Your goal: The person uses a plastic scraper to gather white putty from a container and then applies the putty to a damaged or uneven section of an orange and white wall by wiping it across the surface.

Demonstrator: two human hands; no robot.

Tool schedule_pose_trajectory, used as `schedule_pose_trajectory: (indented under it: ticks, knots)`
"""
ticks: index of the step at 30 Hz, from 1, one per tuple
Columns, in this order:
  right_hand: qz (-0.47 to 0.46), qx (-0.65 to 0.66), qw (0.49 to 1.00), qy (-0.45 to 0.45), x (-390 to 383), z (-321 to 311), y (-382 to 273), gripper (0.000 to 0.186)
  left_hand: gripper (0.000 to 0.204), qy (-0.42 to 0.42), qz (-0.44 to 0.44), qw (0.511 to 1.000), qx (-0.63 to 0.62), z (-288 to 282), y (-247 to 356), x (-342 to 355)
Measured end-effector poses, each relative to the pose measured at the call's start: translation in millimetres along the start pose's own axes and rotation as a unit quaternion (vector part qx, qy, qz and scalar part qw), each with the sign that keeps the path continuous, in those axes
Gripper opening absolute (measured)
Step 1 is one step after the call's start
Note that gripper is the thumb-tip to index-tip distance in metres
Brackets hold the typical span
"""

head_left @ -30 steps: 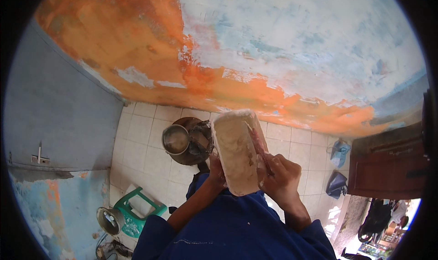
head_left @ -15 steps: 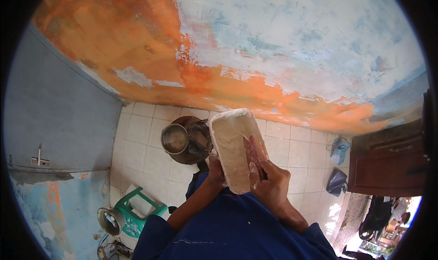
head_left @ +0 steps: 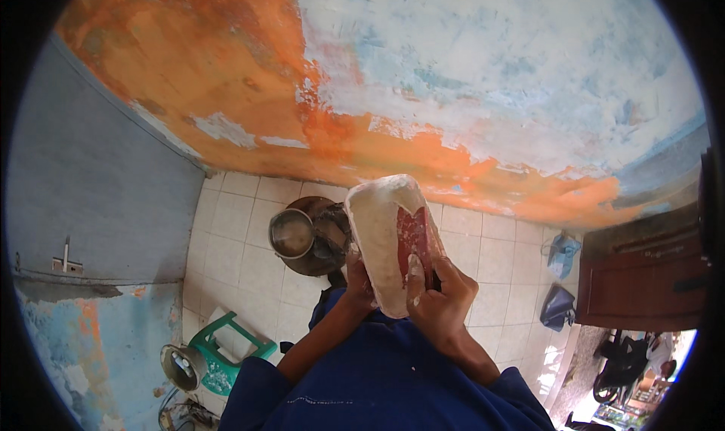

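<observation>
Held out in front of my body is an oblong tub [head_left: 352,218] with a putty-crusted rim. Beige putty [head_left: 377,242] lines its inside. My left hand [head_left: 361,284] grips the tub's near left side, its thumb up along the wall. In my right hand [head_left: 444,304] is a red putty scraper [head_left: 411,234], broad and flat, smeared with putty. The thumb presses on the scraper's face while the other fingers curl behind it, partly hidden. The scraper lies over the tub's right side, its jagged-looking far edge against the putty.
Ahead stands a wall [head_left: 483,76], part orange, part whitish-blue. On the tiled floor [head_left: 302,299] sits a round dark vessel [head_left: 292,233]. A green plastic stool [head_left: 226,348] and a metal lamp-like bowl [head_left: 181,365] are at lower left. Bags [head_left: 557,306] lie by a brown door [head_left: 638,280].
The scraper has turned in my right hand and now shows more of its red face, farther left over the tub. The tub has shifted slightly away from my body.
</observation>
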State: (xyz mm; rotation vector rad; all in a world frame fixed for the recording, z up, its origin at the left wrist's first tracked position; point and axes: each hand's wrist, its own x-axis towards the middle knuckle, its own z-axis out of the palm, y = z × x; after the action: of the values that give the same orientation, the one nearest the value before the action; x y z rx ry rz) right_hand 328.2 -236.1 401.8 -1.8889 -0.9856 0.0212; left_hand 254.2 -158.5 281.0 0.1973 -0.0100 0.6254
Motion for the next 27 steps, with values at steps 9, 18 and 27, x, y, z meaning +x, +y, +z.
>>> schedule_pose_trajectory:
  ticks: [9,18,27]
  knots:
    - [-0.040,-0.005,0.999,0.026,19,-12,1,0.009,0.074,0.024,-0.032,0.997,0.072,-4,0,-2]
    - [-0.063,-0.030,0.993,-0.090,5,-4,9,0.019,0.080,0.032,-0.064,0.990,0.123,2,2,-6]
    - [-0.061,-0.056,0.996,-0.012,27,-22,-5,0.020,0.088,0.068,-0.125,0.982,0.123,-2,1,-6]
